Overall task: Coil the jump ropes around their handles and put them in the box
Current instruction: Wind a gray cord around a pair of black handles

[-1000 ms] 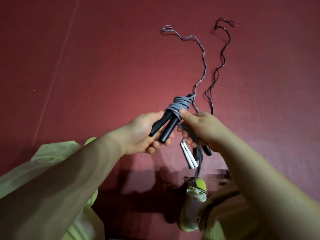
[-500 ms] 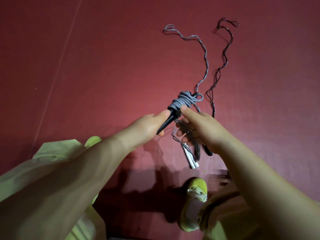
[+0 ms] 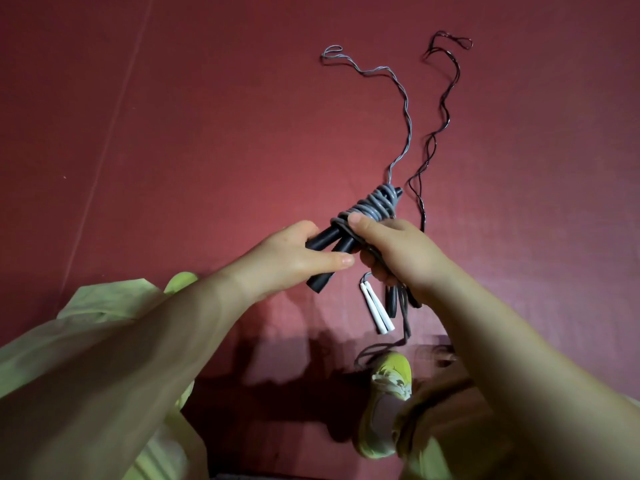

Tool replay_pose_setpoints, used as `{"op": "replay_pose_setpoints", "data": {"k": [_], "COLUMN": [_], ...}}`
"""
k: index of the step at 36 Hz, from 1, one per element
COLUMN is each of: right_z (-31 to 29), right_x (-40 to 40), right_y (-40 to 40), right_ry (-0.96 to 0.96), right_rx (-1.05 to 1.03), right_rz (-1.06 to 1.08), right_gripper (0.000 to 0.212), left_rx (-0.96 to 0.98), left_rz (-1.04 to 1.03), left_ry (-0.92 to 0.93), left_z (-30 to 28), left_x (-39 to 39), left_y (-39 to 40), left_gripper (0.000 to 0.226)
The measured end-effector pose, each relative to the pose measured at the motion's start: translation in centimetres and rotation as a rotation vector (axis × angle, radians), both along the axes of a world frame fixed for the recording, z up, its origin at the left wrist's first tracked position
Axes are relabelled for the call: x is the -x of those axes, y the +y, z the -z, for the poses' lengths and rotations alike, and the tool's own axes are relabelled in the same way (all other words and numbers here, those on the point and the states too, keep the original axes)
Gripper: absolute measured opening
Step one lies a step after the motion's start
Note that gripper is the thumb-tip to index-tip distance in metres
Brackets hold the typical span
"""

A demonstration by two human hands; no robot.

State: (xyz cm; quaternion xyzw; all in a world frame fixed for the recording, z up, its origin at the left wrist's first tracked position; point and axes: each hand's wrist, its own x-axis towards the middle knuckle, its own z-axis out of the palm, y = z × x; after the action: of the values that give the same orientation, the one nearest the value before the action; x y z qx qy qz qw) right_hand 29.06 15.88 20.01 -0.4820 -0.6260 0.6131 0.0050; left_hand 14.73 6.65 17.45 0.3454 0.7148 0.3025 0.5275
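Grey rope [image 3: 375, 206], partly coiled round paired black handles [image 3: 332, 244], held mid-scene above red floor [image 3: 173, 133]. Left hand [image 3: 298, 261] grips handle ends; right hand [image 3: 398, 258] pinches the coil, thumb on top, fingers curled round dark cord. Grey tail trails far; dark rope [image 3: 440, 116] beside it. Step, judged: winding. Next: wrap remaining tail. Box unseen.

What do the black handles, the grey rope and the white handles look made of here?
Black handles: matte, light-absorbing, likely foam or rubber. Grey rope: smooth, faint sheen, holds kinks, probably plastic-coated cord. White handles: glossy and hard-looking, probably plastic.
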Motion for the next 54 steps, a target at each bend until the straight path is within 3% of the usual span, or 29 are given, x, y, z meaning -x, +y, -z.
{"op": "replay_pose_setpoints", "data": {"k": [2,6,11,18,27,36,40,44,49,54], "right_z": [0.0,0.0,-0.1,0.1,0.3,0.4,0.5,0.8,0.8,1.0], "right_x": [0.0,0.1,0.1,0.1,0.2,0.4,0.4,0.1,0.0,0.0], "right_y": [0.1,0.2,0.1,0.3,0.4,0.7,0.3,0.1,-0.1,0.0], "right_ry": [0.043,0.136,0.314,0.286,0.061,-0.121,-0.175,-0.112,-0.094,-0.132], "right_rx": [0.002,0.01,0.08,0.078,0.011,-0.099,-0.175,-0.081,0.039,0.031], "right_rz": [0.01,0.017,0.014,-0.029,-0.07,-0.1,-0.1,-0.094,-0.049,-0.045], "right_gripper": [0.038,0.035,0.035,0.034,0.049,0.06,0.061,0.058,0.07,0.069], "left_rx": [-0.003,0.125,0.18,0.218,0.23,0.152,0.097,0.056,0.012,-0.008], "left_rz": [0.073,0.012,0.043,-0.025,-0.064,-0.117,-0.127,-0.084,0.04,0.127], "left_ry": [-0.191,-0.595,-0.939,-1.121,-0.71,-0.533,-0.355,-0.171,0.055,0.076], "left_z": [-0.4,-1.1,-2.0,-2.2,-2.1,-1.4,-1.0,-0.5,0.7,0.4], "left_x": [-0.2,-0.1,0.7,0.6,0.1,-0.6,-0.9,-0.9,-0.4,-0.8], "left_y": [-0.1,-0.2,-0.2,-0.4,0.3,0.3,0.2,0.2,-0.1,-0.7], "left_gripper": [0.039,0.044,0.079,0.073,0.065,0.068,0.068,0.066,0.093,0.053]}}
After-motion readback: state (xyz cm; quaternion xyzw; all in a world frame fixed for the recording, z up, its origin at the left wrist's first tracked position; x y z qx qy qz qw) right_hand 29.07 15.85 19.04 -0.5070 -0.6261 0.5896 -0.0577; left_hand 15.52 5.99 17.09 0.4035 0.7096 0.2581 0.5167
